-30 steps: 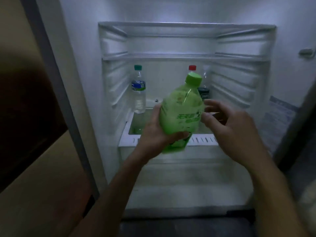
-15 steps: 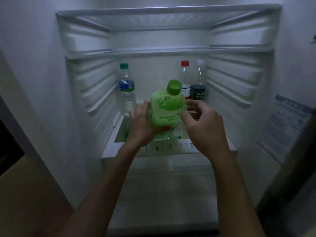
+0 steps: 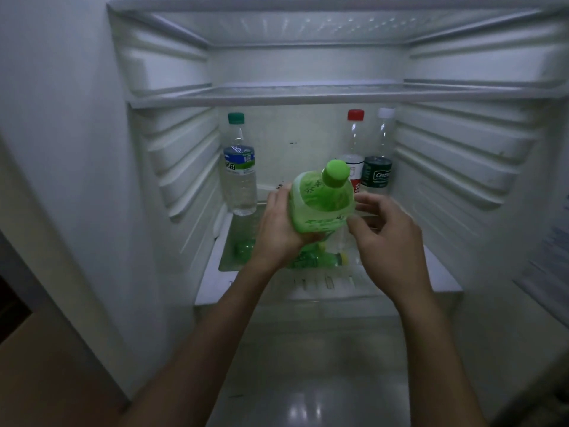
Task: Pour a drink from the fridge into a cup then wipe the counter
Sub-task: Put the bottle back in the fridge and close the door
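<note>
Left hand (image 3: 278,229) grips the green bottle (image 3: 321,204) round its lower body, palm on the left flank. Right hand (image 3: 391,238) is slack, fingers loosely spread just beside the right flank, holding nothing; contact unclear.

Bottle is in the air in front of the open fridge (image 3: 462,149), above the lower bin (image 3: 215,263).

Long axis is tilted: cap (image 3: 336,173) up, toward the back wall and slightly right; base down toward the person.

Judgement: the step is fetching the drink. Do it by settling the right hand on the body, keeping the cap uppermost and drawing straight back, clear of the red-capped bottle (image 3: 355,140) behind.
</note>
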The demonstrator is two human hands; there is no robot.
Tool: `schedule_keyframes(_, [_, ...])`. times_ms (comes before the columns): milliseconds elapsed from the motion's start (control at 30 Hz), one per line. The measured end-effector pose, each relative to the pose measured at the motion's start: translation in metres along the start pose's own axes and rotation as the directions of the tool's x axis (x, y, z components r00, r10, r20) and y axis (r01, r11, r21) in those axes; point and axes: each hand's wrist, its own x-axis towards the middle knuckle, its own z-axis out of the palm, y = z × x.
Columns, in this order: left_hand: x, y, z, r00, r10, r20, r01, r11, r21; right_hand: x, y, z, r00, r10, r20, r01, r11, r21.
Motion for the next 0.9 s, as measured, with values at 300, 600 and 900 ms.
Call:
schedule_keyframes(300, [0.017, -0.02, 0.012, 0.99, -0.135, 0.044, 0.135, 0.991, -0.007, 0.012, 0.025, 0.023, 0.992, 0.042, 0.121, -0.015, 0.977, -0.21])
schedule_keyframes(600, [0.022, -0.031, 0.018, 0.961, -0.262, 0.089, 0.268, 0.961, -0.07, 0.028, 0.048, 0.041, 0.969, 0.085, 0.232, 0.014, 0.919, -0.394])
schedule_keyframes(900, [0.014, -0.012, 0.009, 0.99, -0.133, 0.047, 0.125, 0.983, 0.137, 0.039, 0.057, 0.028, 0.964, 0.186, 0.191, -0.065, 0.858, -0.509])
